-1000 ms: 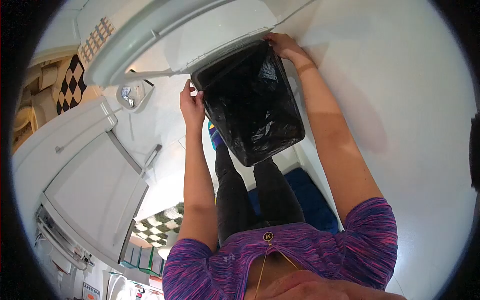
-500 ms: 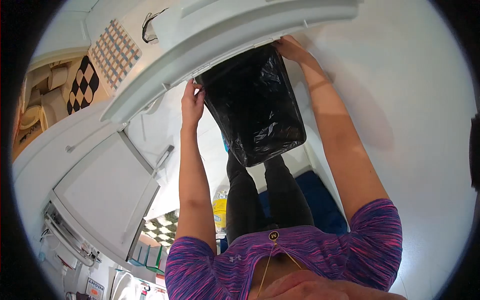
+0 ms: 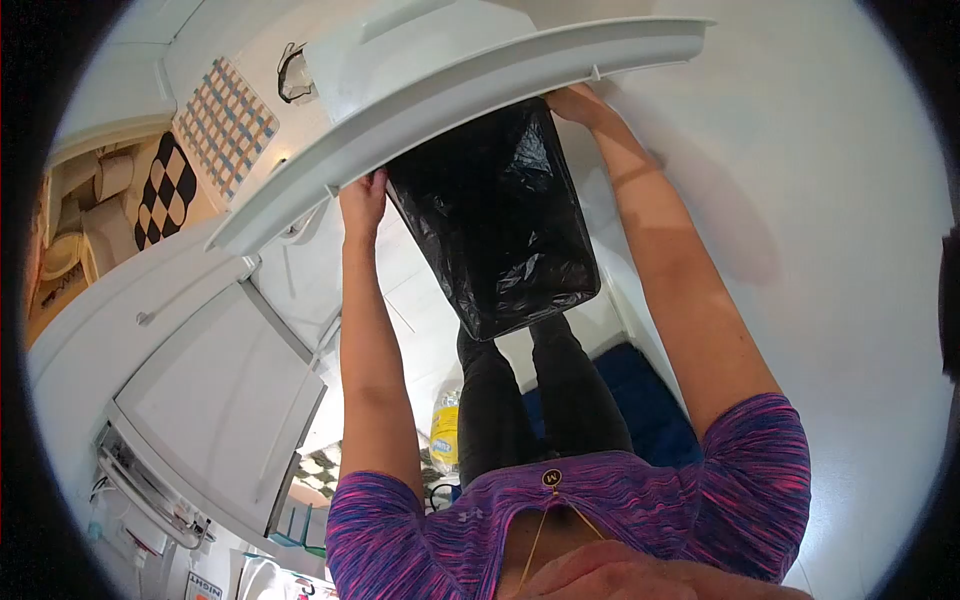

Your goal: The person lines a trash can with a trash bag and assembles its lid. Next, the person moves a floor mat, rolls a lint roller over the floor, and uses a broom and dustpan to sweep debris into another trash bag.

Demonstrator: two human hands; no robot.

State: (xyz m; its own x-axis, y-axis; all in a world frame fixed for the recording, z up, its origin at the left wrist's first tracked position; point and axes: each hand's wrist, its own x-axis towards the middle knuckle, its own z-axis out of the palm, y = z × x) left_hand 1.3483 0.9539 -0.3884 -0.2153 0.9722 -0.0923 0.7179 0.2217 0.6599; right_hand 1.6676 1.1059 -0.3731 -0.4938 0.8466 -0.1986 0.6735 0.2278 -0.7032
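A black plastic bag (image 3: pixel 500 230) lines a deep, box-shaped trash can held in front of my legs. Along its far edge runs a long, curved white lid (image 3: pixel 460 105), tilted across the view. My left hand (image 3: pixel 363 207) is closed at the lid's left part, thumb beside the bag's corner, the other fingers partly hidden behind the lid. At the opposite corner, my right hand (image 3: pixel 578 104) grips the lid's underside next to the bag, its fingertips out of sight. Both arms are stretched forward.
A white appliance (image 3: pixel 210 370) stands on the left. A yellow-labelled bottle (image 3: pixel 445 430) and a dark blue mat (image 3: pixel 655 400) are by my legs. A plaid mat (image 3: pixel 226 128) lies at upper left, near a black-and-white checkered mat (image 3: pixel 166 190). A white wall (image 3: pixel 840 250) rises on the right.
My left hand has shifted left along the lid, its fingers going behind it. The lid has tilted, hiding its hinge edge, and the lined can has moved slightly left and nearer me.
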